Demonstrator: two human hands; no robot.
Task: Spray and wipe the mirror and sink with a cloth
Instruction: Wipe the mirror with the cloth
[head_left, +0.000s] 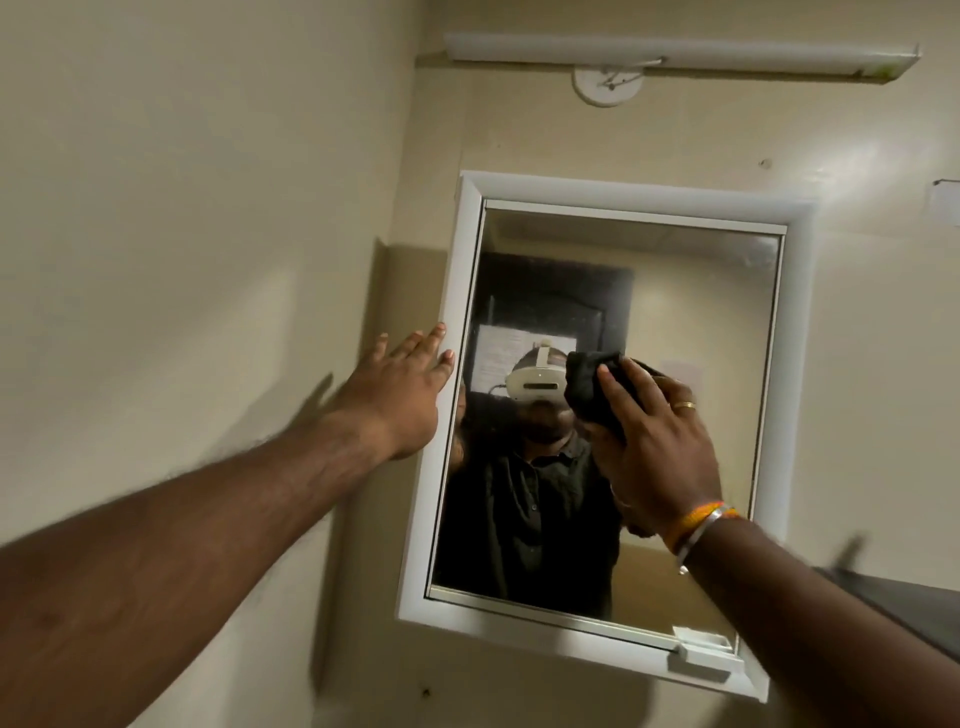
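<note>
A white-framed mirror (691, 291) hangs on the cream wall ahead of me. My left hand (400, 387) lies flat with straight fingers against the mirror's left frame edge. My right hand (657, 434) holds a dark cloth (589, 387) and presses it against the glass near the mirror's middle. The glass reflects a person in a dark shirt wearing a white headset. The sink and any spray bottle are out of view.
A white tube light (675, 52) is mounted on the wall above the mirror. A dark shelf or counter edge (914, 603) shows at the lower right. A small white latch (701, 647) sits on the mirror's bottom frame.
</note>
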